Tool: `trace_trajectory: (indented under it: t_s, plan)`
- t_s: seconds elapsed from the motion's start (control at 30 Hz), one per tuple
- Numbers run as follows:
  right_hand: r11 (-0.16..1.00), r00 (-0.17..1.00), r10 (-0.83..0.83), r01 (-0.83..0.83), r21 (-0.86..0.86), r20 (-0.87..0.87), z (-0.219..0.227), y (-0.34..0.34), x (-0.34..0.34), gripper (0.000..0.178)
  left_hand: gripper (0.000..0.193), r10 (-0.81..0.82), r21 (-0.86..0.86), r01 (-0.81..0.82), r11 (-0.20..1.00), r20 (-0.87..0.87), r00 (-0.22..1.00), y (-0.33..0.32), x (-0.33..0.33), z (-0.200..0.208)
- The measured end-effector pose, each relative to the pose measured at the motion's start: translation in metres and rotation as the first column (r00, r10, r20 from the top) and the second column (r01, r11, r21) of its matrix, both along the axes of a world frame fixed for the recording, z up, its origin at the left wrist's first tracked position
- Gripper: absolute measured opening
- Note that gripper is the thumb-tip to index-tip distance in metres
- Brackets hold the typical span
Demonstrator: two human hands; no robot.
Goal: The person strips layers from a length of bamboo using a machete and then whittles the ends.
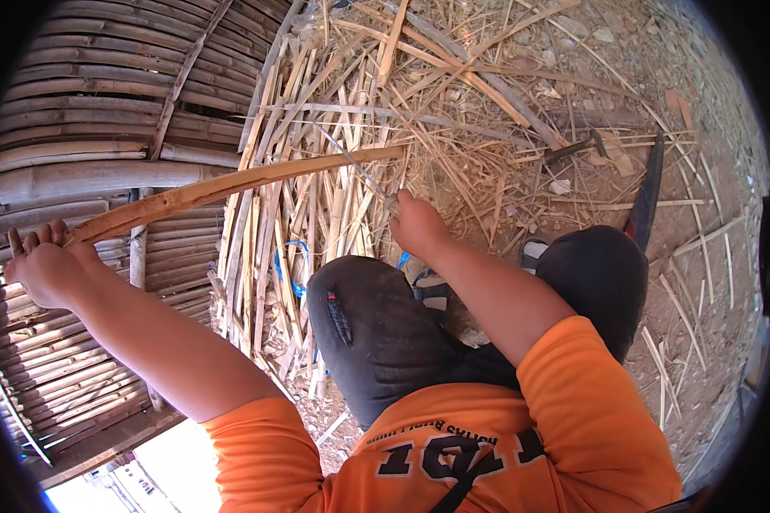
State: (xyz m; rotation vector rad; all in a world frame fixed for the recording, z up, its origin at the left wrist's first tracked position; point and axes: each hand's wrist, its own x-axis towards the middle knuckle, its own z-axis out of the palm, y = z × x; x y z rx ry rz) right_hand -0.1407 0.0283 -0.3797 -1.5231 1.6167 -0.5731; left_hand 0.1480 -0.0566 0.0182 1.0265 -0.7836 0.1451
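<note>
My left hand (pixel 50 267) is closed around one end of a long split bamboo strip (pixel 231 181), out at the far left. The strip bows slightly and runs to the right, its rough inner face showing. In my right hand (pixel 421 226), in front of my knees, is a thin-bladed knife (pixel 357 165). The blade points up and to the left and crosses the strip near its right end; whether it touches the strip I cannot tell. My fingers hide most of the knife's handle.
Cut bamboo strips (pixel 261 248) lie heaped beneath, with blue cord (pixel 293 267) among them. A bamboo slat wall (pixel 85 103) stands at left. On the littered ground at right are a hammer-like tool (pixel 577 150) and a long dark blade-shaped object (pixel 648 192), beside my bent knee (pixel 595 269).
</note>
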Motion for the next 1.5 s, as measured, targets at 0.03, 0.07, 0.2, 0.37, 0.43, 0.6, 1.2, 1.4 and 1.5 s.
trace_trajectory:
  t_s: [0.03,0.07,0.2,0.37,0.43,0.6,1.2,1.4,1.5]
  plan:
    - [0.999,1.0,0.012,-0.011,-0.053,0.022,0.008,0.001,0.0,0.033,0.051,0.01,-0.014,-0.01,1.0,0.001,1.0,0.001,-0.006,-0.002]
    - [0.994,0.999,0.027,-0.022,-0.106,0.044,0.013,0.002,0.001,0.037,0.051,0.021,-0.028,-0.021,0.999,0.003,1.0,0.002,-0.015,-0.002]
    - [0.949,0.991,0.114,-0.087,-0.302,0.075,0.018,-0.001,0.01,0.037,0.049,-0.034,-0.036,0.033,0.999,-0.012,0.999,0.006,-0.01,0.002]
    - [0.989,1.0,-0.011,0.014,0.144,-0.023,-0.03,-0.005,0.0,0.035,0.047,0.093,-0.004,-0.093,0.996,-0.017,0.995,0.012,-0.05,-0.003]
    - [0.994,1.0,-0.009,0.011,0.112,-0.013,-0.023,-0.003,-0.001,0.036,0.046,0.082,-0.004,-0.083,0.997,-0.036,0.996,0.013,-0.045,-0.005]
    - [0.984,0.995,0.068,-0.056,-0.167,0.07,0.029,0.001,0.01,0.036,0.049,0.063,-0.006,-0.063,0.998,-0.034,0.997,0.011,-0.042,-0.005]
    - [0.985,0.998,0.008,0.004,-0.173,0.066,0.013,0.006,0.008,0.03,0.063,0.054,0.004,-0.054,0.999,-0.003,0.999,0.01,-0.046,-0.002]
    - [0.964,0.997,0.054,-0.039,-0.262,0.049,-0.002,0.007,0.018,0.032,0.062,0.057,0.0,-0.057,0.998,0.072,0.996,0.004,-0.028,0.001]
    - [0.999,0.997,-0.048,0.048,-0.006,-0.063,-0.043,0.007,-0.003,0.032,0.062,0.05,0.017,-0.05,0.999,0.02,0.999,0.006,-0.038,-0.001]
